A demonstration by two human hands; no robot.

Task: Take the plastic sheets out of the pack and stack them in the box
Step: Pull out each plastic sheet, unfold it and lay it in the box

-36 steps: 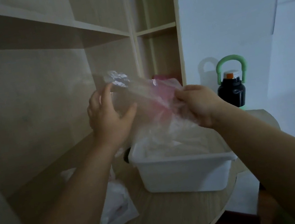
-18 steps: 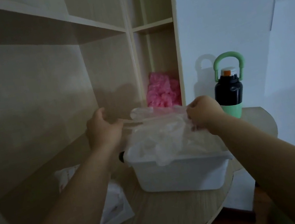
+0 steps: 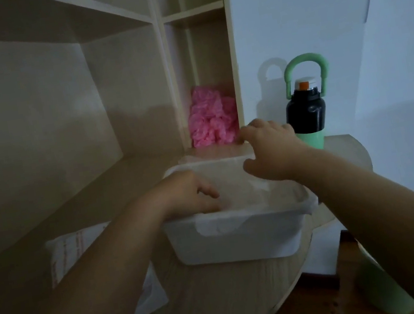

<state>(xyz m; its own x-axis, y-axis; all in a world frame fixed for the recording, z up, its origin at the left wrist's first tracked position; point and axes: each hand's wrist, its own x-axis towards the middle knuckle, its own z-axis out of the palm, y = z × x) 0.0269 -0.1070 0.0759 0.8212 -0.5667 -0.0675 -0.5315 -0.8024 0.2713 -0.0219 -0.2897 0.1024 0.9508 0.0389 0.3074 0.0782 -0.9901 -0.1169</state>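
A white plastic box (image 3: 238, 242) stands on the round wooden table. Clear plastic sheets (image 3: 241, 186) lie inside it, and one sheet hangs over the front rim and the right corner. My left hand (image 3: 189, 195) reaches into the near left part of the box, its fingers pointing down onto the sheets. My right hand (image 3: 272, 150) hovers over the far right part with loosely spread fingers touching the top sheet. Left of the box lies the flat white pack (image 3: 74, 246), partly hidden under my left forearm.
A pink crumpled plastic bundle (image 3: 211, 117) sits in the shelf nook behind the box. A black and green bottle (image 3: 306, 110) with a loop handle stands at the right rear. The table edge (image 3: 287, 299) curves round just right of the box.
Both hands came down from holding a sheet up in the air; the sheet now lies in the box, draped over its front rim, with both hands on it.
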